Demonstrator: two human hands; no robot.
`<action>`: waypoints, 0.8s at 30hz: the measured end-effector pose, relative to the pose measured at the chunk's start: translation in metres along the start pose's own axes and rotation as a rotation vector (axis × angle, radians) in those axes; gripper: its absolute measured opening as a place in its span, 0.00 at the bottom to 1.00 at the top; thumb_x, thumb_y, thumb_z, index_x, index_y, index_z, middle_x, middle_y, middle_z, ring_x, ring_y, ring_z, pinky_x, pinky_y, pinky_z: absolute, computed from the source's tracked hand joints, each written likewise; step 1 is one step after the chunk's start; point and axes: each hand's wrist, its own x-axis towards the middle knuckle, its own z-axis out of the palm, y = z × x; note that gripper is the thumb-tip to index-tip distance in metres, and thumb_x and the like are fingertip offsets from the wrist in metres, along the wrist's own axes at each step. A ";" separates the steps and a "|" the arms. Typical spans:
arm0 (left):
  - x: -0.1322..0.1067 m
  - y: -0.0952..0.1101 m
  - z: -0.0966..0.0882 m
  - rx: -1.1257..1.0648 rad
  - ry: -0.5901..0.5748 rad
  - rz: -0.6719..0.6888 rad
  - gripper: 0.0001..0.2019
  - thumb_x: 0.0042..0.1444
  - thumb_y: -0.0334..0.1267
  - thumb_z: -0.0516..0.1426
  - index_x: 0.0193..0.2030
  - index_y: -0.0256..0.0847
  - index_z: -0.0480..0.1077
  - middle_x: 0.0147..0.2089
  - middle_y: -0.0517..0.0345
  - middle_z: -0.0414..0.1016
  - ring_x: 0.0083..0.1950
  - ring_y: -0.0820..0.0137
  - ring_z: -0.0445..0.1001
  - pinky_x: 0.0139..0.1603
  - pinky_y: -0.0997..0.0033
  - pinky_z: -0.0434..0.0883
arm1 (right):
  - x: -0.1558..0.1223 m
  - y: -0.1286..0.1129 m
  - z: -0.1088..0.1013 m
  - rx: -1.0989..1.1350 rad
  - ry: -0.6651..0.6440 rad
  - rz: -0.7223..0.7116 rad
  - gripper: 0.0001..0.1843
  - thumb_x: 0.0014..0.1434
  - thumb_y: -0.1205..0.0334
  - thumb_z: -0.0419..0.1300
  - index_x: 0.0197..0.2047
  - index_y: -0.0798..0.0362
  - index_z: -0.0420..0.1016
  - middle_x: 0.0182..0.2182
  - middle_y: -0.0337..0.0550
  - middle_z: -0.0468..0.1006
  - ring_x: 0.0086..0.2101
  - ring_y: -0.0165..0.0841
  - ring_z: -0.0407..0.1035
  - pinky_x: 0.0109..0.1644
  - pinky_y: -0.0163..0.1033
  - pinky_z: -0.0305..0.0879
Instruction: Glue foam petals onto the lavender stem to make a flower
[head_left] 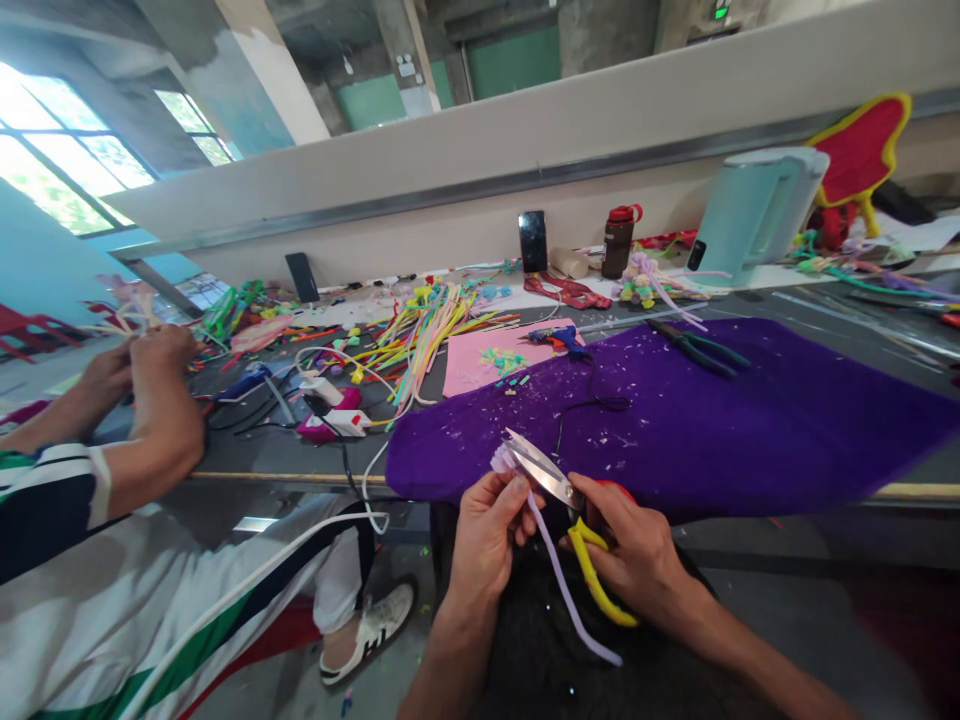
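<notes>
In my left hand (pixel 491 520), a pale lilac pipe cleaner (pixel 564 590) is pinched between thumb and fingers. Its long tail hangs down over my lap, and a bunched lilac part (pixel 502 459) sticks up above the fingertips. My right hand (pixel 634 540) grips scissors (pixel 544 472) with yellow and red handles. The blades point up and left, slightly apart, right beside the bunched lilac part; whether they touch it I cannot tell. Both hands are in front of the table edge, just before a purple cloth (pixel 697 440).
A glue gun (pixel 555 340) rests on a pink sheet (pixel 465 365) with small cut bits. Pliers (pixel 697 347) lie on the cloth. Behind are many coloured pipe cleaners (pixel 427 340), a bottle (pixel 619 243) and a kettle (pixel 761 215). A power strip (pixel 337 424) and a co-worker's hands (pixel 142 350) are left.
</notes>
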 end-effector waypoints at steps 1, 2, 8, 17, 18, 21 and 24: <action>0.000 0.000 0.000 0.002 -0.003 0.003 0.10 0.45 0.40 0.63 0.27 0.35 0.70 0.20 0.61 0.72 0.15 0.83 0.62 0.13 0.86 0.56 | 0.000 0.000 0.000 0.001 -0.005 -0.002 0.28 0.55 0.60 0.58 0.58 0.53 0.59 0.37 0.47 0.74 0.32 0.34 0.71 0.35 0.36 0.69; 0.000 0.000 0.000 0.003 -0.005 0.005 0.10 0.45 0.40 0.63 0.27 0.34 0.70 0.20 0.61 0.72 0.15 0.83 0.62 0.13 0.86 0.55 | 0.000 0.000 0.000 0.002 -0.010 -0.001 0.28 0.55 0.61 0.58 0.58 0.53 0.58 0.37 0.47 0.74 0.33 0.34 0.71 0.35 0.36 0.69; 0.000 0.001 0.001 0.013 0.002 -0.004 0.11 0.44 0.41 0.63 0.26 0.35 0.70 0.20 0.61 0.73 0.15 0.83 0.62 0.13 0.86 0.55 | 0.000 0.001 0.000 -0.001 -0.023 -0.003 0.28 0.56 0.60 0.57 0.59 0.54 0.58 0.37 0.48 0.74 0.35 0.35 0.71 0.35 0.36 0.69; 0.000 0.003 0.001 0.022 0.033 -0.023 0.11 0.42 0.41 0.64 0.27 0.35 0.71 0.19 0.62 0.72 0.14 0.83 0.62 0.13 0.85 0.55 | 0.001 -0.002 -0.002 0.136 -0.019 0.091 0.28 0.53 0.63 0.59 0.57 0.51 0.59 0.33 0.42 0.74 0.29 0.31 0.69 0.33 0.34 0.67; 0.000 0.003 0.001 0.023 0.036 -0.024 0.11 0.43 0.41 0.64 0.27 0.35 0.71 0.19 0.62 0.72 0.14 0.83 0.62 0.13 0.85 0.55 | 0.002 -0.004 -0.005 0.174 -0.034 0.140 0.28 0.52 0.63 0.59 0.57 0.50 0.59 0.32 0.40 0.74 0.28 0.30 0.68 0.32 0.33 0.67; 0.000 0.006 0.001 0.028 0.037 -0.027 0.11 0.43 0.41 0.63 0.28 0.35 0.72 0.19 0.61 0.72 0.15 0.83 0.62 0.13 0.85 0.55 | 0.006 -0.009 -0.017 0.264 -0.107 0.275 0.28 0.51 0.64 0.59 0.56 0.48 0.59 0.32 0.37 0.73 0.28 0.29 0.67 0.32 0.33 0.66; 0.001 0.005 0.000 0.044 0.038 -0.018 0.11 0.43 0.41 0.63 0.28 0.34 0.72 0.19 0.61 0.71 0.15 0.83 0.62 0.13 0.85 0.55 | 0.007 -0.012 -0.024 0.276 -0.149 0.308 0.29 0.51 0.64 0.59 0.56 0.47 0.58 0.32 0.36 0.72 0.28 0.29 0.66 0.33 0.33 0.65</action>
